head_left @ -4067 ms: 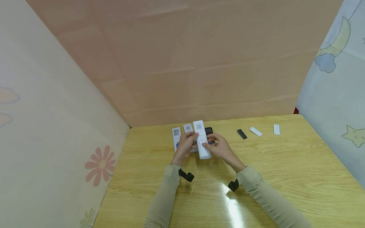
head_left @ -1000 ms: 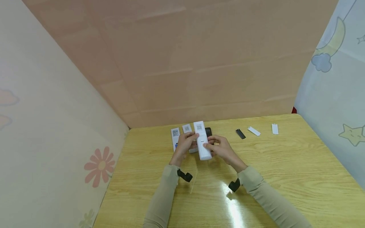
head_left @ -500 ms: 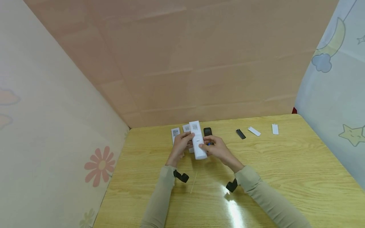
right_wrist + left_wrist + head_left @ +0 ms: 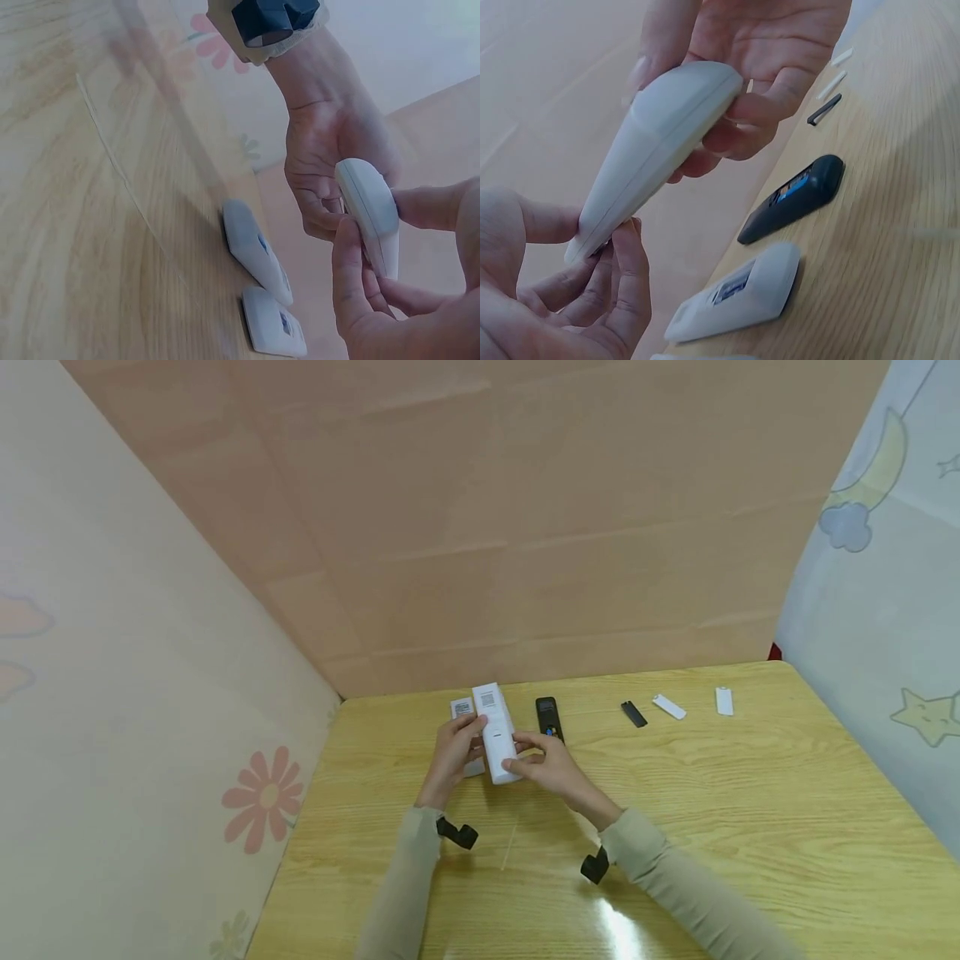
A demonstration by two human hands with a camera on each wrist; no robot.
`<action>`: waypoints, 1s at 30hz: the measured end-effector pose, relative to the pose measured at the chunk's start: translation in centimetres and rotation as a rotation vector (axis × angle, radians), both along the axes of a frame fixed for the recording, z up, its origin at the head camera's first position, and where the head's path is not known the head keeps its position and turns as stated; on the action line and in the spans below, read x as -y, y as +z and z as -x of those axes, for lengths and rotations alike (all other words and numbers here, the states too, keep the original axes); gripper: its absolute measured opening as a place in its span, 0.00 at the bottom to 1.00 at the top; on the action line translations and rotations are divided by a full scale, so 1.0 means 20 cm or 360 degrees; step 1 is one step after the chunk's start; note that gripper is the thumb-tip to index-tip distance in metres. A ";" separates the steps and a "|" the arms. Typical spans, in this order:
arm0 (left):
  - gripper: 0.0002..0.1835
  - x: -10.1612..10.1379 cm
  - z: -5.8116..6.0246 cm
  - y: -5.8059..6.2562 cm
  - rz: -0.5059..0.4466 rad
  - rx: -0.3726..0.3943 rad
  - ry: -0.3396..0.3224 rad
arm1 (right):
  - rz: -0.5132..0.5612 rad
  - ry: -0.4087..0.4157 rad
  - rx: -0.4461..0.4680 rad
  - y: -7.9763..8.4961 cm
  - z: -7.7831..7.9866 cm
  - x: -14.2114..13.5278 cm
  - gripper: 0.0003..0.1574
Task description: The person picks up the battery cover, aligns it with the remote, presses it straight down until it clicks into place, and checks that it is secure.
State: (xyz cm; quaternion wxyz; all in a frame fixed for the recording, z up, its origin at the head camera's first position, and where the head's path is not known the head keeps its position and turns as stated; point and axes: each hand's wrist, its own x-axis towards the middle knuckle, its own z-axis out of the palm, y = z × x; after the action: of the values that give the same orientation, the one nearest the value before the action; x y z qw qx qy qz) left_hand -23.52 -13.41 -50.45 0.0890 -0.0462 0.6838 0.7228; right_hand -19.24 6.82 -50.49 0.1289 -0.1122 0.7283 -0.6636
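Observation:
Both hands hold a white remote control [image 4: 495, 747] above the table, its back with a printed code facing up. My left hand [image 4: 452, 752] grips its left edge, thumb on the back. At the lower right edge, my right hand [image 4: 551, 768] pinches it near the end. Beneath lie a white remote with an open battery compartment [image 4: 739, 296] and another white remote [image 4: 255, 251], partly covered in the head view. To the right, a black remote [image 4: 550, 718] shows blue batteries in its uncovered compartment.
On the wooden table [image 4: 750, 802], a black battery cover [image 4: 633, 714] and two white ones, the nearer white cover [image 4: 669, 706] and the farther white cover [image 4: 723, 701], lie to the right. A pale backdrop [image 4: 525, 568] rises behind the table's back edge.
Both hands have moved left with the white remote, now over the white remotes on the table. The black remote has come into fuller view. The loose covers have stayed put.

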 end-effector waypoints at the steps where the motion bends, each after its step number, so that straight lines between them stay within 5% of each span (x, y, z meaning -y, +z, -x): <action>1: 0.27 0.01 0.00 0.00 0.0000 0.0003 0.0006 | 0.0007 0.0008 -0.0002 0.00 0.00 0.01 0.36; 9: 0.27 0.09 -0.01 -0.01 0.0006 -0.0014 0.0012 | 0.0004 0.0148 -0.0064 -0.02 -0.02 0.06 0.38; 30: 0.27 0.21 0.03 0.04 0.0069 0.0020 0.0224 | -0.0071 0.0018 -0.0019 0.04 0.01 0.21 0.35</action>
State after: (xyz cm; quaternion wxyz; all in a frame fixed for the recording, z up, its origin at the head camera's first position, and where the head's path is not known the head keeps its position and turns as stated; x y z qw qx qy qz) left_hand -24.04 -17.60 -49.66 0.0414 -0.1007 0.6936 0.7120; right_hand -19.53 2.64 -49.78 0.1308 -0.1174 0.7430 -0.6458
